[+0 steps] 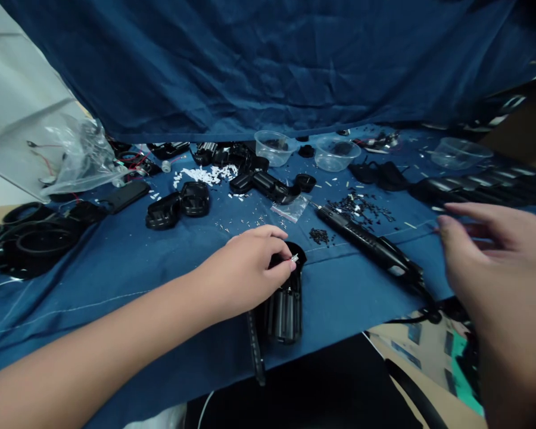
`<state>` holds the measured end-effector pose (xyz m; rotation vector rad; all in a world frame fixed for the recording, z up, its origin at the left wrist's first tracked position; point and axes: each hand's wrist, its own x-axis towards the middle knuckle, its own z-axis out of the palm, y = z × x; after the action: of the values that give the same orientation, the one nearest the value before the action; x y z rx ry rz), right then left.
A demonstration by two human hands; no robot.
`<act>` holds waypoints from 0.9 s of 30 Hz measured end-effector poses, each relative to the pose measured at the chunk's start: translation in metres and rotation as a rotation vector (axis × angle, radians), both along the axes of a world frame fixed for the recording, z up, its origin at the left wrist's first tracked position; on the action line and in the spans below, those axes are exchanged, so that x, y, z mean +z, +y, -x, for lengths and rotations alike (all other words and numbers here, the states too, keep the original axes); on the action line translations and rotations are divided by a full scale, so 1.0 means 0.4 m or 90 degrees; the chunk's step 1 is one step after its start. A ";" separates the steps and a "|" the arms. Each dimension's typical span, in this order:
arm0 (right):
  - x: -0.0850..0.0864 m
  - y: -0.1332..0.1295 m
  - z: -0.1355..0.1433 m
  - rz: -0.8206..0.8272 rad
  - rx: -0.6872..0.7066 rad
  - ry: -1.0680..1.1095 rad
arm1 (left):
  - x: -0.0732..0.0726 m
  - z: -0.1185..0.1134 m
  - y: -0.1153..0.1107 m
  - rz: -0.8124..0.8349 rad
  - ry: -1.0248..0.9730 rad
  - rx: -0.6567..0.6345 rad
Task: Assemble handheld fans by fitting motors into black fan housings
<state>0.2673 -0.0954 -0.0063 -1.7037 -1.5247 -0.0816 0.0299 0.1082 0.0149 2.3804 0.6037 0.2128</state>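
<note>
Thumb and finger of the left hand (250, 269) are pinched together on a small pale piece (295, 257), held over the upper end of a black plastic casing (286, 316). That casing lies near the front edge of the blue cloth (170, 253), its ribbed inside facing up, with a thin black strip (256, 351) along its left side. Whether the piece touches the casing or hangs just above it, I cannot tell, since the fingers cover part of the spot.

The right hand (507, 256) is raised at the right, thumb and fingers apart, with nothing visible between them (it is slightly blurred). The power screwdriver (370, 244) lies on the cloth between the two hands, nearer the right one, its tip pointing away from the person. Just beside its front end sits a little heap of dark screws (319, 236), and tiny metal bits (239, 225) are scattered beyond the left hand.

As I judge it, the step in hand is fine positioning of the piece at the casing. The next move calls for a light, steady pinch and a clear view past the thumb; the casing looks unsupported by the right hand, so it could shift if pushed.
</note>
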 end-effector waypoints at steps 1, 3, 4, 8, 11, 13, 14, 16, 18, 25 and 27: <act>0.009 0.004 0.010 0.003 -0.004 -0.003 | -0.001 0.001 0.001 0.008 0.002 0.007; 0.019 0.021 0.045 0.013 -0.009 -0.007 | -0.003 0.001 0.001 0.013 0.005 0.012; 0.020 0.031 0.065 0.020 -0.009 -0.009 | -0.003 0.001 0.000 0.010 0.005 0.012; -0.007 0.061 0.133 0.009 -0.039 -0.022 | -0.001 -0.001 -0.003 -0.014 -0.005 0.011; -0.040 0.083 0.172 -0.008 -0.018 0.010 | 0.002 0.000 -0.003 0.000 -0.022 0.001; -0.053 0.098 0.191 -0.015 0.009 0.049 | 0.002 0.002 -0.001 0.013 -0.033 -0.007; -0.056 0.104 0.197 -0.018 0.016 0.062 | 0.001 0.003 0.000 0.018 -0.035 -0.009; -0.056 0.112 0.203 -0.021 0.026 0.068 | 0.000 0.003 0.002 0.025 -0.034 -0.008; -0.054 0.114 0.204 -0.017 0.040 0.066 | 0.000 0.004 0.002 0.030 -0.034 -0.008; -0.066 0.113 0.206 -0.038 0.006 0.044 | 0.010 0.017 -0.002 0.012 -0.053 -0.076; -0.070 0.115 0.207 -0.059 -0.002 0.015 | 0.013 0.023 -0.007 -0.028 -0.040 -0.093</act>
<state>0.1846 -0.0493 -0.0343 -1.6285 -1.4781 -0.1310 0.0205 0.1052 0.0199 2.4377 0.3973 0.2379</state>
